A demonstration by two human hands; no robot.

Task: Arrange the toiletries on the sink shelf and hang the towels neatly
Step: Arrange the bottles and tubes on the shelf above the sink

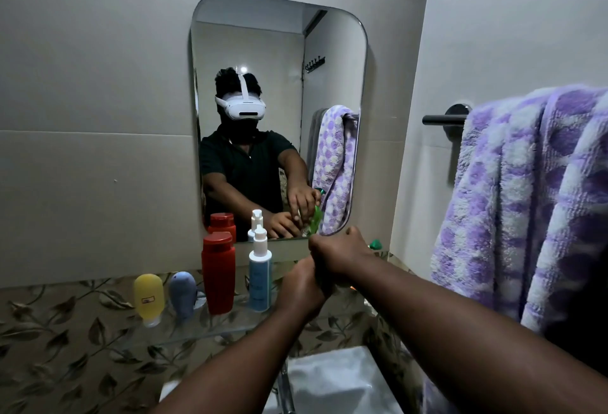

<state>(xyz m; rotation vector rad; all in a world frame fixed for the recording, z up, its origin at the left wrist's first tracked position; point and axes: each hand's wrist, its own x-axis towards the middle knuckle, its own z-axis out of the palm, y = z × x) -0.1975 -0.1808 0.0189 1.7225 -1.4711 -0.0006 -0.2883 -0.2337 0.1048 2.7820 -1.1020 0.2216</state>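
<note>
A clear glass shelf (184,331) is being shown in the lower left of the frame, fixed against leaf-patterned brown tiles (49,347). On it, left to right, a soft yellow squeeze tube (148,298), a grey-blue squeeze tube (183,294), a glossy red plastic bottle with a flip cap (218,273) and a white-and-blue pump bottle (260,277) are being kept upright, just beside one another. At centre, a green-capped bottle (375,244), mostly hidden, is being clamped between both fists: the left hand (301,292) is being wrapped low, the right hand (339,255) above it, both forearms outstretched. A fluffy purple-and-white dotted towel (513,209) is being draped over a dark metal bar (444,119) at right. The grip is being reflected in the rounded mirror (279,51).
</note>
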